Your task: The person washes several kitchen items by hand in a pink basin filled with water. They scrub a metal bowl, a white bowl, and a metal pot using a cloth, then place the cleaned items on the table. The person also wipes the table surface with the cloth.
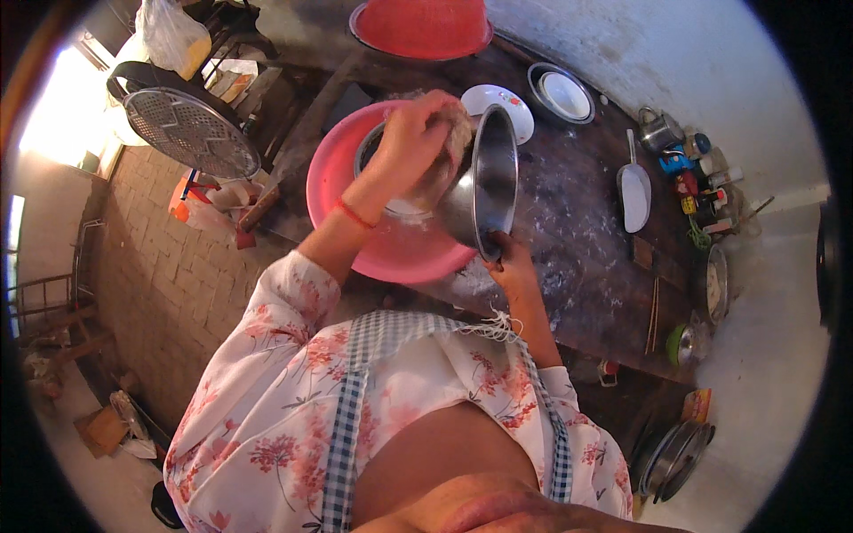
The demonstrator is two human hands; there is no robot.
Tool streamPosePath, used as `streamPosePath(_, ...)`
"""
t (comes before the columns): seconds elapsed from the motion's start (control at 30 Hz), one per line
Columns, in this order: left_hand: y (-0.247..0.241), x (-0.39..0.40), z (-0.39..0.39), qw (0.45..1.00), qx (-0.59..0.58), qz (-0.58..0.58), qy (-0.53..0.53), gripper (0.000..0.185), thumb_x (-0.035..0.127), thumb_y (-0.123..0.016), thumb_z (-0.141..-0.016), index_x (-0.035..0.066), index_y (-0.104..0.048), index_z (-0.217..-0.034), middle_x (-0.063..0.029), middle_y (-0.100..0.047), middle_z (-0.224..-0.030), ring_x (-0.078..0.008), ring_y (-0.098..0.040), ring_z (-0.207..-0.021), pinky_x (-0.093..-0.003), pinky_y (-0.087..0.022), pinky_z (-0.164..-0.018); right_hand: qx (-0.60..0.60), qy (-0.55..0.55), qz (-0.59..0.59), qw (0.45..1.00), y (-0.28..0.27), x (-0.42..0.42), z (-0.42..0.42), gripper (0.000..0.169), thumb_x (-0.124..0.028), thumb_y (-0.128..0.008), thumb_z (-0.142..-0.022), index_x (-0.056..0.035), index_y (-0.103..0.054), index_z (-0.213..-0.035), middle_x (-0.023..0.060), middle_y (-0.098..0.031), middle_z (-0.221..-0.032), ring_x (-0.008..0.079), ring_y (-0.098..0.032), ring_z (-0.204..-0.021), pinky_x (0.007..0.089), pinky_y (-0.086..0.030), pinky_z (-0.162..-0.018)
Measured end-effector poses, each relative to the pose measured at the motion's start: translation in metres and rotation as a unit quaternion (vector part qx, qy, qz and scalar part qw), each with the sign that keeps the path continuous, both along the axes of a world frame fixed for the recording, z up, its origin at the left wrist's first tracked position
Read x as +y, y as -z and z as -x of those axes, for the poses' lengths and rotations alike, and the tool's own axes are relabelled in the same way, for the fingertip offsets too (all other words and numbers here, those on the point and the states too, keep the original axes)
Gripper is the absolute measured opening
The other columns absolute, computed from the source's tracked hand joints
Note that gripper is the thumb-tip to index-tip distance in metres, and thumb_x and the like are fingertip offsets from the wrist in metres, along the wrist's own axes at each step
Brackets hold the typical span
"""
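My left hand (423, 130), raised above a pink plastic basin (326, 180), is closed on a beige, ragged lump (458, 133) whose material I cannot tell. My right hand (512, 263) grips the lower rim of a steel bowl (496, 180), which is tipped on its side over the basin's right edge. Inside the basin sits another round metal vessel (363, 156), largely hidden by my left hand and forearm. White powder is scattered on the dark table (573, 266). Behind the tilted bowl lies a white floral plate (516, 110).
A red basin (423, 26) stands at the far side. Nested bowls (570, 96), a metal scoop with white powder (634, 193), chopsticks (652, 316), a kettle (658, 130) and jars line the right, by the wall. A perforated metal disc (193, 130) is at the left.
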State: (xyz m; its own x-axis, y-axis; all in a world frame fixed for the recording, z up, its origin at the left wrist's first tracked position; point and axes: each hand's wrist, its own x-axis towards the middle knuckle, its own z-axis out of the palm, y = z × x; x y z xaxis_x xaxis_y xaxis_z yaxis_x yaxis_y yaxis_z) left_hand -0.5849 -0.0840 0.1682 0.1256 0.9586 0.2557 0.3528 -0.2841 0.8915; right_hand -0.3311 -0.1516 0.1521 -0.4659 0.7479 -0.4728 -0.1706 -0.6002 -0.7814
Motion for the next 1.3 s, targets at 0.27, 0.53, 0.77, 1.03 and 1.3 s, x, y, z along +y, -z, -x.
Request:
streamPosePath(0.27, 0.03, -0.054, -0.045, 0.955, 0.199, -0.174, 0.137, 0.027, 0.006, -0.061, -0.071, 0.005, -0.063, -0.098, -0.0085, -0.064, -0.095, -0.0204, -0.061, -0.088, -0.0317, -0.048, -0.08, -0.055, 0.046, -0.065, 0.995, 0.01, 0.049, -0.047, 0.045, -0.002, -0.059, -0.071, -0.0006, -0.053, -0.116, 0.0136, -0.055, -0.113, 0.0226, -0.053, -0.106, 0.0355, -0.042, -0.095)
streamPosePath(0.53, 0.053, -0.072, -0.053, 0.965, 0.109, -0.213, 0.111, 0.025, 0.005, -0.058, -0.071, 0.002, -0.064, -0.096, -0.0088, -0.064, -0.097, -0.0242, -0.06, -0.094, -0.0329, -0.047, -0.083, -0.135, 0.311, 0.004, 0.941, 0.03, 0.055, -0.136, 0.041, -0.006, -0.053, -0.079, -0.0052, -0.043, -0.119, 0.0086, -0.05, -0.104, 0.0211, -0.052, -0.08, 0.033, -0.045, -0.063)
streamPosePath(0.77, 0.07, -0.058, -0.036, 0.881, 0.425, 0.07, 0.196, 0.017, 0.01, -0.052, -0.084, 0.004, -0.057, -0.099, -0.0083, -0.057, -0.103, -0.0199, -0.053, -0.095, -0.0332, -0.048, -0.076, -0.125, 0.4, 0.002, 0.908, 0.047, 0.04, -0.165, 0.039, -0.008, -0.051, -0.083, -0.0146, -0.043, -0.12, 0.0046, -0.048, -0.111, 0.0185, -0.049, -0.084, 0.0326, -0.042, -0.059)
streamPosePath(1.03, 0.002, -0.077, -0.05, 0.968, 0.01, 0.228, 0.1, 0.018, 0.015, -0.057, -0.076, 0.002, -0.059, -0.088, -0.0143, -0.06, -0.081, -0.0231, -0.059, -0.075, -0.0337, -0.046, -0.067, -0.063, 0.413, 0.035, 0.908, 0.057, 0.031, -0.193, 0.032, -0.018, -0.056, -0.087, -0.0119, -0.045, -0.117, 0.0058, -0.058, -0.099, 0.0192, -0.056, -0.07, 0.0305, -0.045, -0.055)
streamPosePath(1.3, -0.056, -0.034, 0.061, 0.991, -0.066, 0.117, -0.015, 0.026, 0.001, -0.051, -0.072, 0.002, -0.055, -0.097, -0.0064, -0.059, -0.086, -0.0147, -0.057, -0.083, -0.0279, -0.046, -0.075, -0.061, 0.266, 0.045, 0.961, 0.047, -0.001, -0.07, 0.031, -0.019, -0.05, -0.09, -0.0082, -0.047, -0.119, 0.0089, -0.061, -0.1, 0.0177, -0.06, -0.078, 0.0269, -0.047, -0.058)
